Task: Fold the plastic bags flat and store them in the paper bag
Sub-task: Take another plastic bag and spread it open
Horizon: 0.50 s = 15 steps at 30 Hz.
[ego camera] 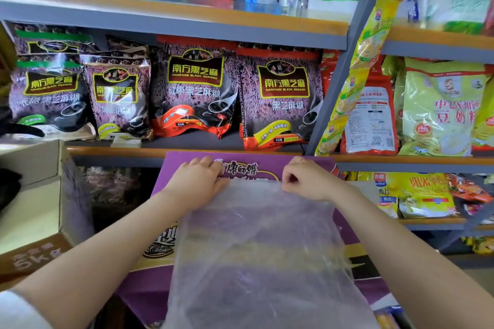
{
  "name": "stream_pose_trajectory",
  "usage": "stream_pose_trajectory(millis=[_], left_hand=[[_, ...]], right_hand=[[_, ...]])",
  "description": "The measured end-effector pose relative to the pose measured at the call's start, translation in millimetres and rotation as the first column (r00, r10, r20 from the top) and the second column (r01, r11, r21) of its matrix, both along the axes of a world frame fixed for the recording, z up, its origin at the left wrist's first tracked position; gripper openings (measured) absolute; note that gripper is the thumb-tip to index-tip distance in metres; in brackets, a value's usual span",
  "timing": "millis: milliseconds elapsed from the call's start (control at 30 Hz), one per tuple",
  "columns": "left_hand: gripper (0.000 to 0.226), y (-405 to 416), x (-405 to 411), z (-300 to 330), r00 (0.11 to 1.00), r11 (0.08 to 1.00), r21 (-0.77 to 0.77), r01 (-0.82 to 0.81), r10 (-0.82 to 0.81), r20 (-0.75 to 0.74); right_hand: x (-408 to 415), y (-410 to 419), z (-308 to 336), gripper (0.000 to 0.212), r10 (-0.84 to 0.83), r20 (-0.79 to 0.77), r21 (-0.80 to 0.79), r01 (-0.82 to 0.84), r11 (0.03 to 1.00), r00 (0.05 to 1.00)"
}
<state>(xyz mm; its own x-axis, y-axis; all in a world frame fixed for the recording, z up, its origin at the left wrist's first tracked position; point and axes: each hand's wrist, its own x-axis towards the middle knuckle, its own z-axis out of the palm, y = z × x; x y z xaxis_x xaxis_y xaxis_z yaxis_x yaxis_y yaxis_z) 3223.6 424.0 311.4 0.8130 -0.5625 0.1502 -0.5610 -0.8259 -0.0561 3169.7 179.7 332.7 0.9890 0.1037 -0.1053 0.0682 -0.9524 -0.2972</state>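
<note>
The left hand (196, 180) lies with its fingers pressing the far left corner of a thin, translucent plastic bag (264, 248), while the right hand (304, 179) pinches the far right corner between thumb and forefinger. The bag is spread over a purple printed cardboard box (246, 165) in front of grey metal shop shelves (173, 27). It looks featherlight, limp and slippery, so corners and edges seem the best grip. No paper bag is visible.
</note>
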Motion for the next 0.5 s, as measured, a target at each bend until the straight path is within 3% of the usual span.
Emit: stream_pose_trajectory(millis=[100,233,267,333,400,500], left_hand=[[0.046,-6.8,-4.3,-6.9,0.998,0.993,0.105,-0.045,0.040,0.047],[0.040,-6.7,-0.4,0.8,0.997,0.997,0.056,-0.060,0.063,-0.055],[0.038,-5.0,2.6,4.0,0.998,0.998,0.019,-0.058,0.058,-0.027],[0.030,0.3,15.0,7.5,0.984,0.994,-0.102,0.040,-0.022,0.178],[0.031,7.5,27.4,11.9,0.938,0.994,-0.070,0.089,-0.060,0.340],[0.027,11.3,37.2,18.1,0.930,0.999,-0.043,-0.012,0.027,0.367]], right_hand=[[-2.3,-4.0,0.1,0.016,0.013,-0.044,-0.106,-0.018,0.994,0.999],[-3.2,-7.7,7.7,0.020,-0.002,-0.103,-0.176,-0.016,0.984,0.995],[-3.0,-8.3,9.6,0.021,-0.001,-0.100,-0.200,-0.019,0.980,0.995],[1.3,-10.4,11.4,0.025,-0.004,-0.079,-0.147,-0.008,0.989,0.997],[10.2,-10.6,12.6,0.027,-0.006,-0.002,-0.057,0.006,0.998,1.000],[26.1,-4.7,14.0,0.024,-0.026,0.054,-0.089,0.031,0.996,0.998]])
